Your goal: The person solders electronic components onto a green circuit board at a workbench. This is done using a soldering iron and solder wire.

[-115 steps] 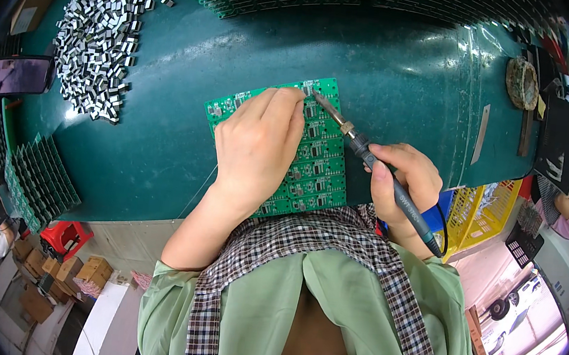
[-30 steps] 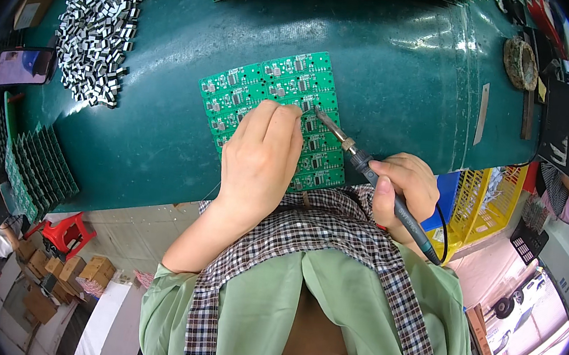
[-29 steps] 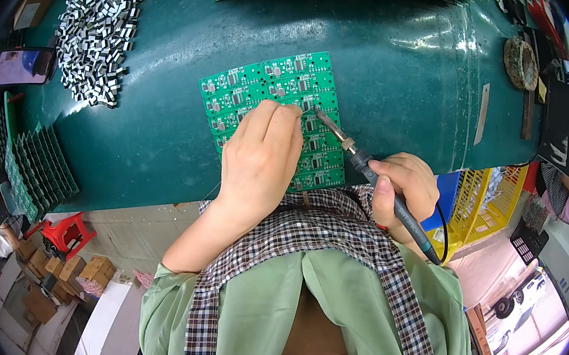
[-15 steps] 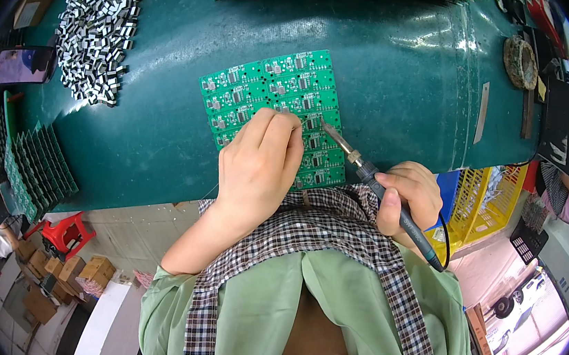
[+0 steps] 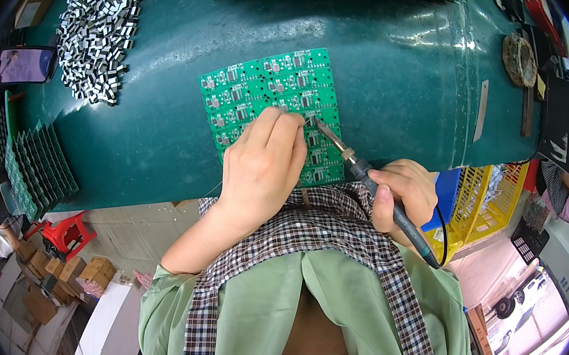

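The green circuit board panel [image 5: 271, 107] lies flat on the dark green table [image 5: 393, 71], near its front edge. The left hand [image 5: 261, 168] rests palm-down on it, fingertips pinched together at a joint (whether they grip solder wire cannot be told). The right hand [image 5: 404, 197] is wrapped around the soldering iron [image 5: 373, 187], tip touching the board. The panel looks light, thin, stiff; it is probably best held by its edges, since its small parts seem fragile.

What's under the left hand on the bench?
The left hand rests on the green circuit board panel, covering its lower middle. Whatever the fingertips pinch near the soldering iron tip is hidden.
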Demonstrator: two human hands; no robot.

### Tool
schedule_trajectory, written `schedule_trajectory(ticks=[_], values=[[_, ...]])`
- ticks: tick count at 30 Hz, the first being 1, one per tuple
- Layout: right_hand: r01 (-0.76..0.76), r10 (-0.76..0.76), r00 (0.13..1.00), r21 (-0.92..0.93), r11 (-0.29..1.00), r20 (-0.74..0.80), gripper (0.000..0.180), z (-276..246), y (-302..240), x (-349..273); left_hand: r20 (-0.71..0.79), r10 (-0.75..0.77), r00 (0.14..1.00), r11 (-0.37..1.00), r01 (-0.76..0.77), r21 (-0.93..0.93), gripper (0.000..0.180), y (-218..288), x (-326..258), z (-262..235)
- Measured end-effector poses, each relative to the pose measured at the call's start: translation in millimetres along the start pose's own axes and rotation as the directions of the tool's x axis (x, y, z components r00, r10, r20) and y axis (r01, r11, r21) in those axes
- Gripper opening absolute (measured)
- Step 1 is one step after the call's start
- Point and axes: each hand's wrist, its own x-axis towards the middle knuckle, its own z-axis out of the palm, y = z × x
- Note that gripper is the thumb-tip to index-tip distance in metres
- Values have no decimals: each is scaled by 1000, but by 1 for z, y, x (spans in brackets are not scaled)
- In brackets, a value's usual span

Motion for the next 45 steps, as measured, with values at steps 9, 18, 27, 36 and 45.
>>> schedule_trajectory(ticks=[9,18,27,36,45], values=[[32,-33,999,-36,999,-32,9,4,-4,-9,48,81,996,993,-85,78,16,-1,-4,0],[27,-28,996,-3,1000,-85,8,-5,-6,-18,-32,46,998,999,-47,-26,15,4,-12,-2],[26,-26,999,-26,999,-21,9,-6,-8,-17,-12,16,1000,999,-16,-52,15,4,-18,0],[58,-60,998,-60,997,-34,10,0,-9,-20,99,-38,994,999,41,-23,12,9,-17,-1],[45,-47,999,-88,995,-22,10,-1,-14,-29,85,-23,996,1000,24,-8,12,13,-19,6]])
